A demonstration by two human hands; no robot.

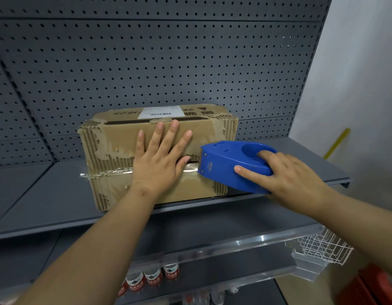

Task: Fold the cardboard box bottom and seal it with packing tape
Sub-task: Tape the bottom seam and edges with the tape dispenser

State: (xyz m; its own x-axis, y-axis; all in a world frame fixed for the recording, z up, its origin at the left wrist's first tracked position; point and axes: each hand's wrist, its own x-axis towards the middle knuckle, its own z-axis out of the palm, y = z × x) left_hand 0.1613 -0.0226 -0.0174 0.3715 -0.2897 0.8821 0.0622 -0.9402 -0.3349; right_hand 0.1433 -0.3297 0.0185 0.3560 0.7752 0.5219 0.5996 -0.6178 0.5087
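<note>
Left hand (157, 166) flat, fingers spread; right hand (296, 172) curled in a grip, both arms outstretched.

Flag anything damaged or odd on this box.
The cardboard box is worn: its outer paper is torn off along the left and right edges, baring the corrugation, with old tape scraps left. The clear tape sticks out crinkled past the left edge.

Two hands (157, 166) (287, 175) — one box (120, 133), one tape dispenser (223, 160).

Dim, flat light, brightest on the wall (355, 84) at three o'clock, glints off the tape (116, 172) at centre, while wide-angle bowing and soft blur grow toward five and seven o'clock.
</note>
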